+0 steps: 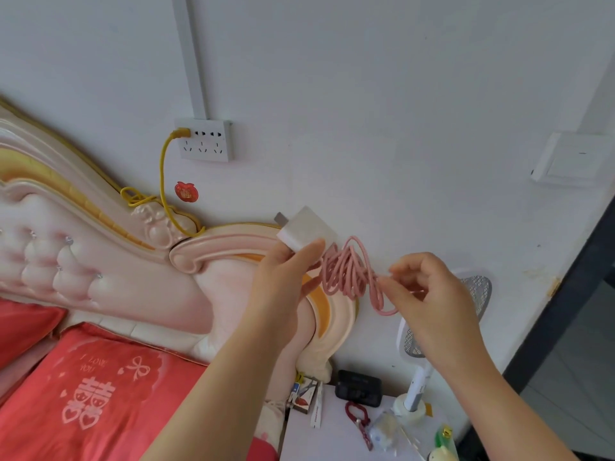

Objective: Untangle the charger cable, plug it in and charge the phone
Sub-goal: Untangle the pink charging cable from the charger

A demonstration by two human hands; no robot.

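My left hand (pixel 283 281) grips a white charger block (pixel 307 231) with its metal prongs pointing up and left. A pink cable (pixel 349 271) hangs from the block in a tangled bundle of loops between my hands. My right hand (pixel 432 294) pinches a loop at the bundle's right end. A white wall socket strip (pixel 213 146) is mounted up on the wall to the left, with a yellow plug (pixel 181 132) in its left outlet. No phone can be made out with certainty.
An ornate pink and gold headboard (pixel 100 234) and red pillows (pixel 100 394) fill the left. A white nightstand (pixel 332 434) below holds a dark box (pixel 357 387), small items and an electric fly swatter (pixel 442 327). A light switch (pixel 572 159) sits on the right wall.
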